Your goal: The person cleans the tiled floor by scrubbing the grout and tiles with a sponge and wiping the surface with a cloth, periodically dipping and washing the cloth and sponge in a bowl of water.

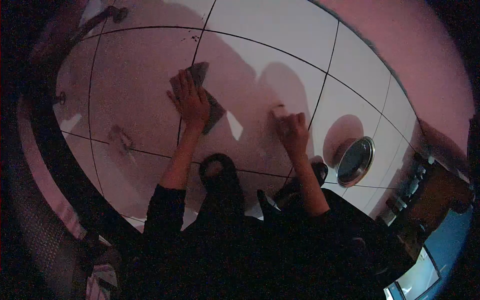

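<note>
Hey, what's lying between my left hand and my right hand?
In the head view, the dark cloth under your left hand juts partway across; from there to your right hand is bare, shaded tiled floor with one bright patch.

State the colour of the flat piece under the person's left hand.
The flat piece under the left hand looks dark grey; the head view shows it best.

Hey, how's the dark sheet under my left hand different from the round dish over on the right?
The dark sheet has angular corners, while the dish has a curved outline. The sheet looks dull, whereas the dish has a shiny rim. Your left hand lies on the sheet, but neither hand touches the dish. Both are seen against the tiled floor.
</note>
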The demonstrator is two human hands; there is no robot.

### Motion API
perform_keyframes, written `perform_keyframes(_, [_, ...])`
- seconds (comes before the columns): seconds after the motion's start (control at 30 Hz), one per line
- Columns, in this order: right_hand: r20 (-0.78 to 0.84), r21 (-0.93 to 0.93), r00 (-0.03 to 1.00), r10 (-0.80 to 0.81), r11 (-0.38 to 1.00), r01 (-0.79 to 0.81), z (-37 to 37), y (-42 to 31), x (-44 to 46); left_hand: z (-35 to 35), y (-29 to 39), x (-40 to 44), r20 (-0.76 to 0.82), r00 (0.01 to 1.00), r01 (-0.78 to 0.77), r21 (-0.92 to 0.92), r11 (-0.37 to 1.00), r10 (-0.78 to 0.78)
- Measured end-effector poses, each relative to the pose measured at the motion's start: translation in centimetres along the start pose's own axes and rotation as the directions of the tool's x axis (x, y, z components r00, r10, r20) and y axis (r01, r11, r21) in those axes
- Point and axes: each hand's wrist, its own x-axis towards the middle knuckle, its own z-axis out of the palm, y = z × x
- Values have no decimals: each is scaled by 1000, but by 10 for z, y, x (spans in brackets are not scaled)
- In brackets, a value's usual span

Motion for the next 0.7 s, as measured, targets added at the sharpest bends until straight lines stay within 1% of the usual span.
perform_keyframes(0.03, [-74, 27, 997, -20, 999, 22, -1, 2, 4, 1, -1, 0, -25, 1000, -9, -10, 1000, 9])
perform_keyframes(0.1, [-52, 1, 999, -7, 1000, 7, 13, -1, -4, 1, -2, 2, -52, 999, -16, -15, 1000, 16])
perform_keyframes(0.17, [-26, -32, 1000, 17, 999, -18, 26, -13, -18, -3, 1, 1, 9, 1000, 6, -18, 1000, -6])
perform_keyframes(0.23, [-2, -9, 995, -103, 995, 103, 34, -30, -25, 0, 1, 1, -5, 1000, 10, -31, 999, -10])
perform_keyframes(0.27, [-1, -8, 995, -102, 995, 102, 34, -29, -20, 1, 0, 2, -20, 1000, 12, -39, 999, -13])
perform_keyframes(0.33, [-66, 35, 989, -136, 990, 139, 37, -30, -2, 4, -2, 4, -35, 999, -6, -46, 999, 4])
perform_keyframes(0.4, [-49, 15, 993, -109, 994, 110, 37, -29, -11, 1, -2, -4, -35, 999, -30, -53, 998, 28])
perform_keyframes(0.47, [-52, -7, 992, -112, 994, 112, 37, -33, -16, -3, 0, 1, 2, 1000, -1, -38, 999, 1])
perform_keyframes(0.5, [16, -25, 999, -28, 999, 29, 32, -38, -32, -2, -2, 2, -5, 1000, 11, -36, 999, -11])
perform_keyframes(0.53, [87, -51, 994, 64, 997, -59, 28, -42, -41, -1, -3, 1, -23, 1000, -10, -31, 999, 10])
perform_keyframes(0.57, [94, -52, 994, 64, 997, -59, 29, -42, -40, 0, -3, -2, -37, 999, -37, -28, 999, 36])
perform_keyframes(0.6, [47, -43, 999, 15, 999, -13, 28, -44, -33, 1, -3, -2, -29, 999, -42, -29, 999, 41])
perform_keyframes(0.63, [-1, -37, 1000, -28, 999, 28, 28, -45, -27, 1, -2, -1, -12, 999, -39, 22, 999, 39])
perform_keyframes(0.67, [-1, -42, 1000, -17, 999, 17, 28, -46, -20, 0, -1, -1, 3, 999, -35, 72, 997, 35])
perform_keyframes(0.7, [-7, 18, 1000, 5, 1000, -5, 29, -46, -9, 0, 1, 0, 2, 999, -37, 67, 997, 37])
